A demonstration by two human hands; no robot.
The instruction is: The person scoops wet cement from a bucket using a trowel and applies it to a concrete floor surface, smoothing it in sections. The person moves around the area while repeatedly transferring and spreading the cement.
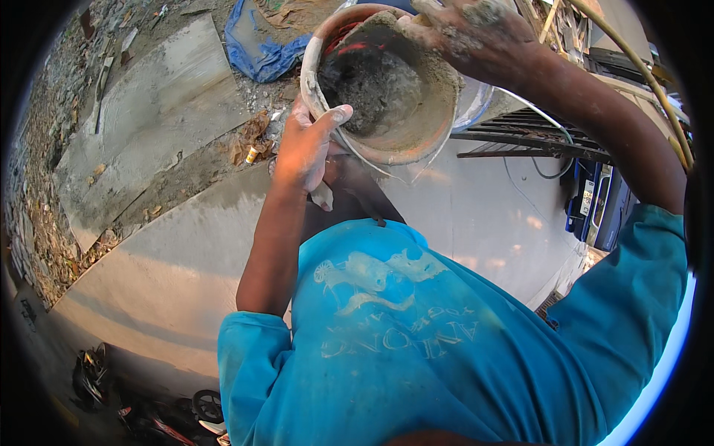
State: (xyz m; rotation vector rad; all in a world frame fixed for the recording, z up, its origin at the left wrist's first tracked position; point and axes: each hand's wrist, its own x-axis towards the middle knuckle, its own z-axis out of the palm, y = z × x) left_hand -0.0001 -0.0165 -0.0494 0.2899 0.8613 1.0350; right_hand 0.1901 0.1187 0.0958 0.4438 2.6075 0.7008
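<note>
A round, mortar-crusted bucket is tilted toward me at the upper middle, its orange-brown wall smeared with grey. Wet grey mortar coats its inside and bottom. My left hand grips the near left rim, the thumb laid over the edge and the fingers outside. A thin wire handle hangs below the near rim. At the far right rim is my right hand, caked with grey mortar. Its fingers reach over the bucket's edge, apart, with no tool visible in them; the top of the frame partly cuts them off.
A crumpled blue plastic sheet lies beyond the bucket. Grey boards and rubble are at left. A dark metal grille and a blue vehicle stand at right. Motorbikes are at lower left, beside pale concrete paving.
</note>
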